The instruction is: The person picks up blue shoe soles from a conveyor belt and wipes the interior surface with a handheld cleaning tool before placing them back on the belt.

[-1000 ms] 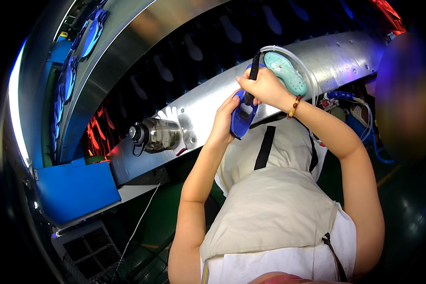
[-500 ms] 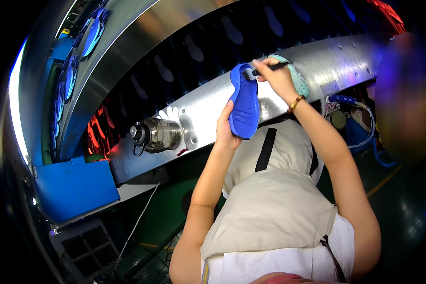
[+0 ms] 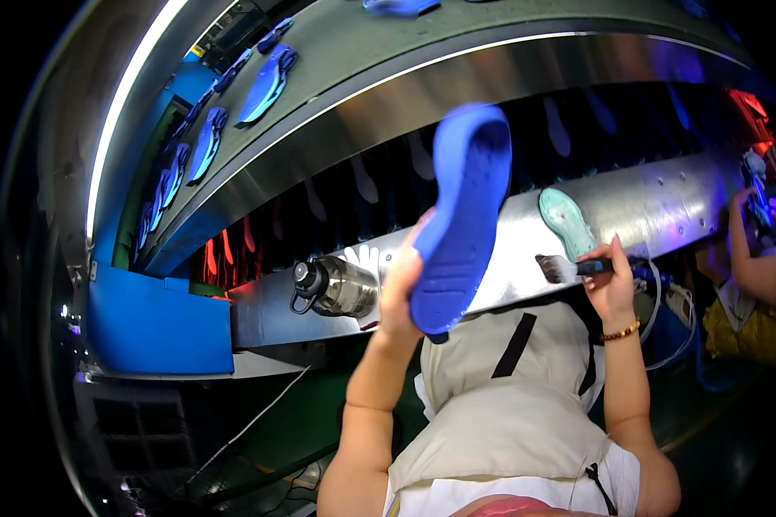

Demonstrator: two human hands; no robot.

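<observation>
The molded blue shoe sole [image 3: 461, 233] has risen away from the black-handled brush [image 3: 590, 267]; blue-and-cyan soles [image 3: 267, 84] line the grey-green conveyor [image 3: 336, 73]; a smoky black-lidded bottle [image 3: 352, 287] sits on the shiny metal ledge [image 3: 522, 246]; the left hand [image 3: 401, 289] grips the shoe sole over that ledge; a pale mint sole [image 3: 567, 222] lies near the brush, pinched in the right hand [image 3: 610, 289].

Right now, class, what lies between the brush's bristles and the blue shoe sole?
In the head view, just a bare stretch of the metal bench shows between the brush and the blue shoe sole.
</observation>
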